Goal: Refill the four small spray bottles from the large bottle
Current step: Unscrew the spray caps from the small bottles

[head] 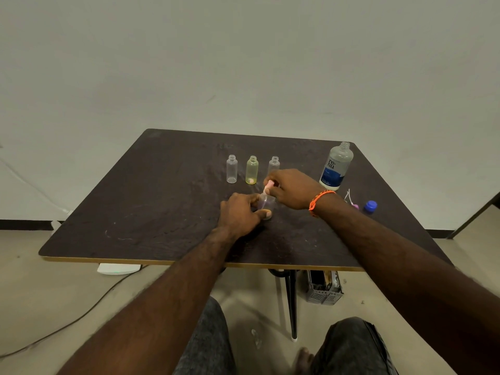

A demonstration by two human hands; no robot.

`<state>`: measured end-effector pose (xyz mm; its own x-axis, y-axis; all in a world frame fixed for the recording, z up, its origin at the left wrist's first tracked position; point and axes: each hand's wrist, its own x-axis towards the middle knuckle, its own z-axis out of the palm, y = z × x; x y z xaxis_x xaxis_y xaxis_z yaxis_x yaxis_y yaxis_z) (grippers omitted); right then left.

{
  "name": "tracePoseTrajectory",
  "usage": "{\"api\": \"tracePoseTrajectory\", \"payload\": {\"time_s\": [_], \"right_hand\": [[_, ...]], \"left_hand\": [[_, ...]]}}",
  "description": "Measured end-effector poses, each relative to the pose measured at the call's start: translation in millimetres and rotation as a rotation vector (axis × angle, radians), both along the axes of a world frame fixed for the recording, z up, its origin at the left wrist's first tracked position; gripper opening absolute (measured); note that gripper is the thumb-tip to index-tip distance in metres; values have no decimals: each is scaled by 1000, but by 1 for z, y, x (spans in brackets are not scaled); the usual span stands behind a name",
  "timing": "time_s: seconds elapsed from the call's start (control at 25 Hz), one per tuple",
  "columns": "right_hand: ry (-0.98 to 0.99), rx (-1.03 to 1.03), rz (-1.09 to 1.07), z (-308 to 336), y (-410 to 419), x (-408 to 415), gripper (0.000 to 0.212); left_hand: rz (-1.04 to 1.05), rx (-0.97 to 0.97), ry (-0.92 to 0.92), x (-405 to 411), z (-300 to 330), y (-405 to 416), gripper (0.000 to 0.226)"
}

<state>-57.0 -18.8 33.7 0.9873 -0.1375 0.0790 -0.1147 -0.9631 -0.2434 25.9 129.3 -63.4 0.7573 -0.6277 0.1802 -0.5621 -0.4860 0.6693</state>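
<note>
While three small bottles (252, 169) stand uncapped, my left hand (239, 212) grips the fourth bottle (266, 204) and my right hand (290, 188) pinches its pink sprayer (268, 186); pouring from the large bottle (336, 166) remains.

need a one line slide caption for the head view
Left hand steadies a small spray bottle while the right hand grips its pink sprayer top; three uncapped bottles stand behind.

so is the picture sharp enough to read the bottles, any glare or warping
Head view: soft, even light, no hard glare on the table; wide-angle lens bows the table edges; the large bottle label reads clearly; the clear small bottle between the left hand and right hand is faint; forearms near the lens look oversized.
</note>
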Motion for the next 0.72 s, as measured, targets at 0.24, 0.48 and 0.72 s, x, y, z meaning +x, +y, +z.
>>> {"api": "tracePoseTrajectory", "payload": {"time_s": [0.24, 0.48, 0.72], "right_hand": [[-237, 57, -107, 30, -13, -13, 19], [-692, 467, -572, -10, -10, -46, 10], [-412, 234, -777, -73, -14, -62, 17]], "left_hand": [[-13, 15, -11, -2, 4, 0, 39], [10, 0, -65, -8, 2, 1, 29], [10, 33, -109, -7, 4, -5, 28]]}}
